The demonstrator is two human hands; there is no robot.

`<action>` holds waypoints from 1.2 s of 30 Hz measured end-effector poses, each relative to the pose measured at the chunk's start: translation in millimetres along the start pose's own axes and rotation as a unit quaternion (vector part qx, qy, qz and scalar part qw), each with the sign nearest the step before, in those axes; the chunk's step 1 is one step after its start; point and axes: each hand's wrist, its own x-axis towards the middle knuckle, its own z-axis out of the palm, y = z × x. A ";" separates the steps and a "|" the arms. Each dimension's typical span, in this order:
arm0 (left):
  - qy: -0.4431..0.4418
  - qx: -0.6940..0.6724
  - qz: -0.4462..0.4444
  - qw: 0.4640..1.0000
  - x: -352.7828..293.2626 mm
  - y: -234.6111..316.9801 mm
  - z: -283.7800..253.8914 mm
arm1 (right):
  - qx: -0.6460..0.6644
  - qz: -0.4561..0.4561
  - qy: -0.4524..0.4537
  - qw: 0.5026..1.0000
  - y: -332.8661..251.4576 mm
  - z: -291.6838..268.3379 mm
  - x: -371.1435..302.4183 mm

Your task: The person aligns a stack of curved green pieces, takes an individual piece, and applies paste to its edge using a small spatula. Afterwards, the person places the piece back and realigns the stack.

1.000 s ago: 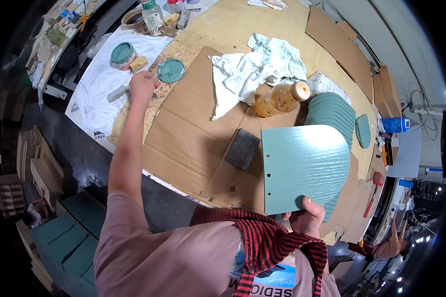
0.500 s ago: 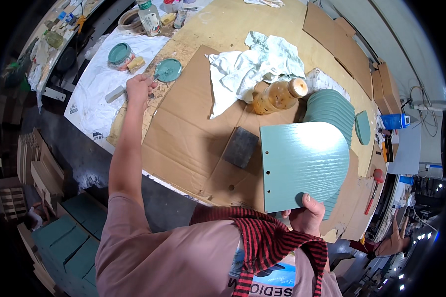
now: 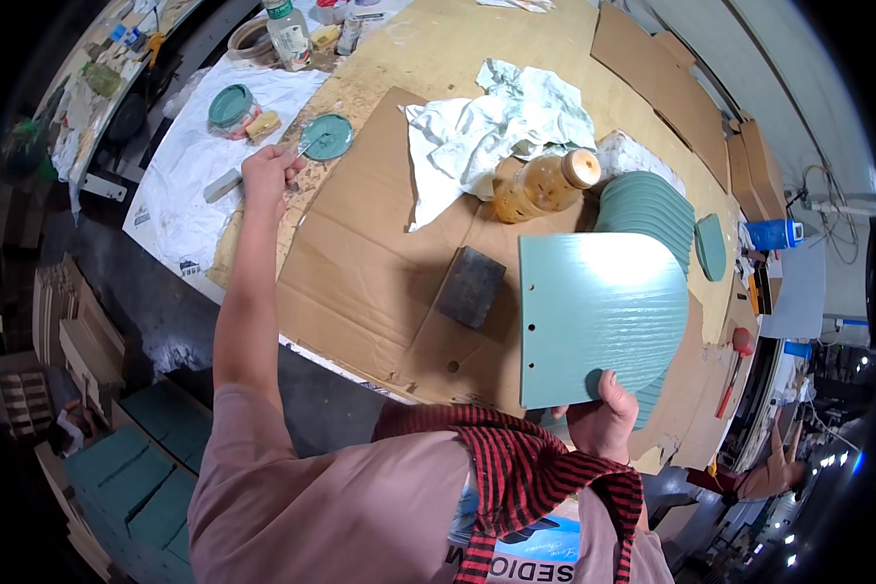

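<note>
My left hand [image 3: 269,177] is closed around a putty knife, whose pale handle [image 3: 222,186] sticks out at the lower left. Its thin blade reaches over a round lid [image 3: 333,138] smeared with green paste; whether it touches the paste I cannot tell. At the right, my right hand [image 3: 602,423] grips the lower edge of a glossy green panel [image 3: 603,321], thumb on its face and fingers mostly hidden behind. The panel has one rounded end and a straight edge with small holes. Behind it, similar green panels [image 3: 644,209] lie in an overlapping row.
Cardboard [image 3: 360,253] covers the near table, with a dark block [image 3: 471,287], a jar of brownish liquid [image 3: 545,185] and a crumpled white cloth [image 3: 457,146] on it. An open green tub [image 3: 232,107] and a yellow sponge [image 3: 263,125] are at left. A red-headed tool [image 3: 738,360] lies far right.
The panel in my right hand has tipped a little, its straight edge shifting right and its lower edge rising. My left hand stays by the lid; the blade has turned and looks thinner.
</note>
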 end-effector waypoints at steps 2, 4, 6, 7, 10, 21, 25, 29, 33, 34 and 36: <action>-0.035 -0.079 0.005 0.996 -15.0 14.1 5.0 | 0.010 -0.025 0.005 1.000 -1.4 -1.2 -0.2; -0.081 -0.122 0.010 0.989 -36.7 30.8 13.6 | 0.014 -0.014 -0.034 0.999 -10.3 1.1 -2.3; -0.133 -0.176 0.003 0.975 -68.2 43.8 17.4 | 0.013 -0.015 -0.021 1.000 -14.8 11.7 8.2; -0.162 -0.187 0.005 0.969 -90.3 57.8 28.4 | 0.022 -0.026 -0.015 0.999 -17.1 10.4 10.2; -0.241 -0.211 0.035 0.947 -155.8 86.5 41.4 | 0.037 -0.035 -0.025 0.998 -28.8 13.6 6.8; -0.308 0.023 0.460 0.832 -272.6 128.0 86.2 | 0.054 -0.094 -0.011 0.994 -38.3 4.1 -17.2; -0.299 0.083 0.510 0.802 -288.4 129.8 89.6 | 0.086 -0.099 -0.028 0.991 -43.7 -5.0 -26.8; -0.301 0.101 0.545 0.776 -304.6 126.2 90.8 | 0.082 -0.119 -0.043 0.989 -47.3 -18.9 -31.3; -0.311 0.109 0.549 0.768 -317.1 126.5 94.0 | 0.092 -0.113 -0.051 0.988 -46.7 -24.4 -37.8; -0.312 0.111 0.550 0.767 -319.4 126.5 93.7 | 0.094 -0.112 -0.051 0.988 -47.0 -26.1 -38.8; -0.313 0.110 0.553 0.764 -323.4 126.4 93.1 | 0.144 -0.120 -0.094 0.978 -47.7 -29.5 -40.7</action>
